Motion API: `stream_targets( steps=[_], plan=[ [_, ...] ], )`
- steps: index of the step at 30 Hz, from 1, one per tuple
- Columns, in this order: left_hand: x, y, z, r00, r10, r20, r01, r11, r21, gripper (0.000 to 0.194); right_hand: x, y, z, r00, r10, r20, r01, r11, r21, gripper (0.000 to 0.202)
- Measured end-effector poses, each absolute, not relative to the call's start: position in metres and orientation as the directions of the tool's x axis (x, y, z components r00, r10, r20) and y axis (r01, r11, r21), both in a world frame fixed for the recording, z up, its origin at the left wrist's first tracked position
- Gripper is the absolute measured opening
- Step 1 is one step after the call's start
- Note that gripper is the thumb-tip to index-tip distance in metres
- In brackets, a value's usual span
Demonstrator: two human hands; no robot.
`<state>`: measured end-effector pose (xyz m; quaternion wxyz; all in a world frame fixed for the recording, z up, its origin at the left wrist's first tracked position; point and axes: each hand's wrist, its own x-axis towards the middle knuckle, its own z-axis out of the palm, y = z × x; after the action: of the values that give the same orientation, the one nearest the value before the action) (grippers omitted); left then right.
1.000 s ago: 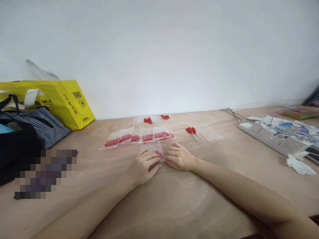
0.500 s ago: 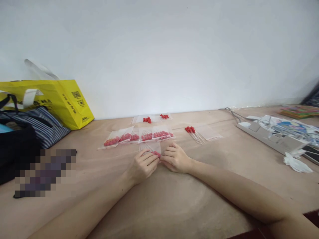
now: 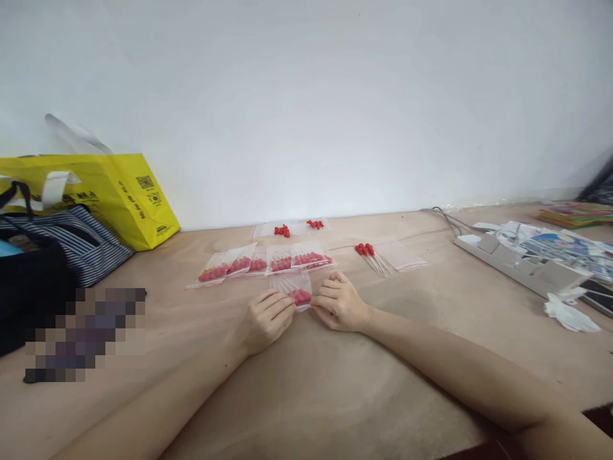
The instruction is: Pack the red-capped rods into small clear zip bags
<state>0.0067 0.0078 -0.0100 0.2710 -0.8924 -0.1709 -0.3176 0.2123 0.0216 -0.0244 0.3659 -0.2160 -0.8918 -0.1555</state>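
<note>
Between my two hands lies a small clear plastic bag [image 3: 291, 281] with several red-tipped white sticks [image 3: 301, 296] in it, their red ends towards me. My left hand [image 3: 272, 317] is closed, its fingertips on the bag's near left corner. My right hand [image 3: 341, 303] pinches the near right corner, fingers curled. Just beyond is a row of similar filled bags [image 3: 239, 263], overlapping one another. To the right, loose red-tipped sticks [image 3: 371, 255] lie beside a flat clear bag [image 3: 402, 254].
More red-tipped sticks [image 3: 282, 230] lie on bags by the wall. At left stand a yellow bag [image 3: 129, 198] and a striped bag [image 3: 96, 239], near a blurred-out object [image 3: 86, 335]. A white power strip [image 3: 507, 265] with cables and a crumpled tissue [image 3: 569, 314] are at right.
My left hand has slid left along the bag's near edge, away from my right hand, uncovering more of the red ends. My right hand has barely moved.
</note>
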Motion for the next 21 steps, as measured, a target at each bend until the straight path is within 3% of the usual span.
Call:
stream_targets(
  steps=[4,13,21],
  plan=[
    [0.002,0.009,-0.01,0.733,0.146,0.665,0.503,-0.775,-0.384,0.017,0.213,0.023,-0.025,-0.613,0.301,0.73,0.519,0.851,0.084,0.018],
    [0.012,0.011,-0.011,0.751,0.098,0.653,0.442,-0.809,-0.388,0.017,0.207,0.019,-0.021,-0.654,0.204,0.729,0.477,0.859,0.187,0.016],
    [-0.005,0.012,-0.008,0.767,0.067,0.639,0.454,-0.759,-0.466,0.017,0.215,0.023,-0.022,-0.644,0.236,0.728,0.517,0.835,0.187,0.017]
  ],
)
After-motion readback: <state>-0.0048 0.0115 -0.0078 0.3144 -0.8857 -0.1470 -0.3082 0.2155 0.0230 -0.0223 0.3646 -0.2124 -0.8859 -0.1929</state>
